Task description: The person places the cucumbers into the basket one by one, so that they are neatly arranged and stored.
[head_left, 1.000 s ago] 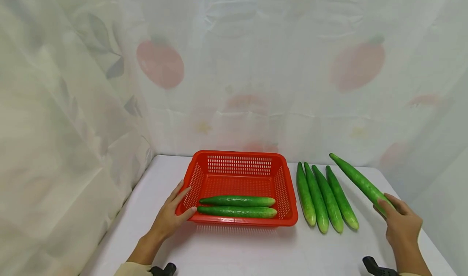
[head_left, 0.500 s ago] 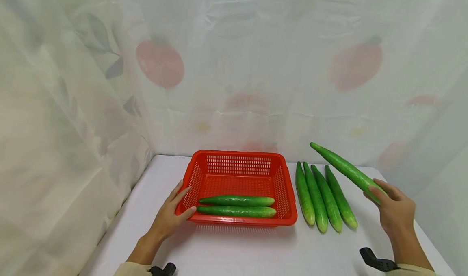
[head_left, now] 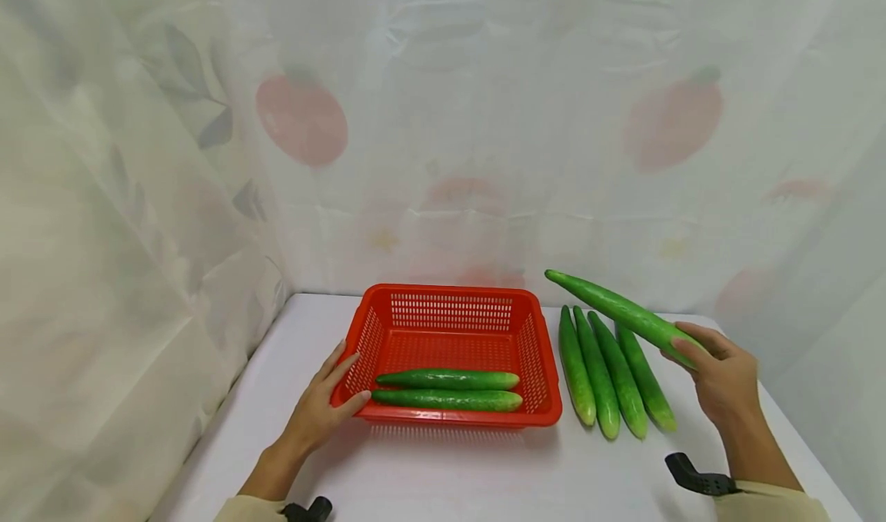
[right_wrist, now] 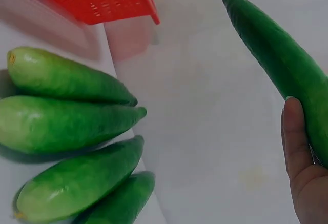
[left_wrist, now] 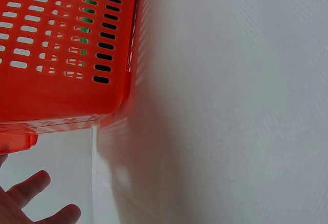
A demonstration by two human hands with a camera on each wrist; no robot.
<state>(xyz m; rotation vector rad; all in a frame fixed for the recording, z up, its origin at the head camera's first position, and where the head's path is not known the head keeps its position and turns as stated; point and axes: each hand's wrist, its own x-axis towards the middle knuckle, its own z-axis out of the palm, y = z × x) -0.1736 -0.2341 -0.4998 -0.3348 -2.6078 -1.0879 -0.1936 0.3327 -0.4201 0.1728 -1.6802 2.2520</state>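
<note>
My right hand (head_left: 723,372) grips a long green cucumber (head_left: 616,307) near its paler end, its darker tip raised and pointing left. In the right wrist view this cucumber (right_wrist: 277,47) slants up from the thumb. Below it, several more cucumbers (head_left: 595,372) lie side by side on the table, and the held one overlaps part of the rightmost. A red plastic basket (head_left: 453,418) stands left of them with two cucumbers (head_left: 448,390) lying crosswise along its near side. My left hand (head_left: 318,407) rests on the basket's left rim with fingers spread; the left wrist view shows some fingertips (left_wrist: 33,185) beside it.
The table (head_left: 471,476) wears a white cloth, and its back edge meets a pale printed curtain (head_left: 443,122). Another curtain (head_left: 124,276) hangs along the left side. A black wrist mount (head_left: 699,480) sticks out beside the right wrist.
My right hand has carried the cucumber leftward, so its tip now reaches close to the basket's back right corner. The left hand and the basket stay nearly where they were.
</note>
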